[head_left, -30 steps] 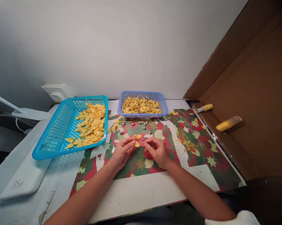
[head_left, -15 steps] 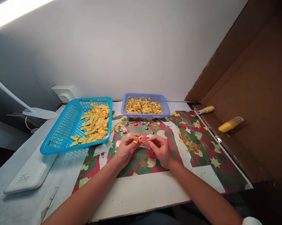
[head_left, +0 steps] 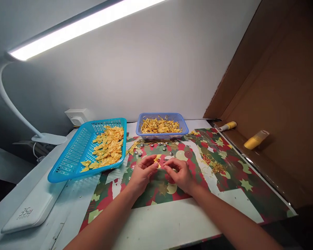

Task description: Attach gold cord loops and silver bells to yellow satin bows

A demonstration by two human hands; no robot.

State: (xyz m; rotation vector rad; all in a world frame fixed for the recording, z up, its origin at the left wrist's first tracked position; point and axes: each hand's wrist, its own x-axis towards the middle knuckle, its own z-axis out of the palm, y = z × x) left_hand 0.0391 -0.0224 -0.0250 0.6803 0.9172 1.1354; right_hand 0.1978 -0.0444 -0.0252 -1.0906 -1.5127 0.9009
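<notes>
A small yellow ribbon bow is pinched between the thumb and fingers of my left hand, above the patterned sheet. Just to its right, my right hand is closed in a pinch, thumb against forefinger. Whatever thin thing it may hold is too small to make out. Beyond both hands lie several small silver bells and a row of thin gold ties. Many yellow bows fill the right side of a turquoise basket. More bows with gold ties heap up in a blue-violet basket.
Short gold clippings are scattered right of my hands. A white power bank lies partly under the turquoise basket. A lit lamp arches overhead at left. Two yellow-wound tubes stick out by the cardboard wall.
The camera has tilted up, so more of the lamp shows and the table sits lower in view. The bow has turned in my left fingers; my right hand stays pinched beside it.
</notes>
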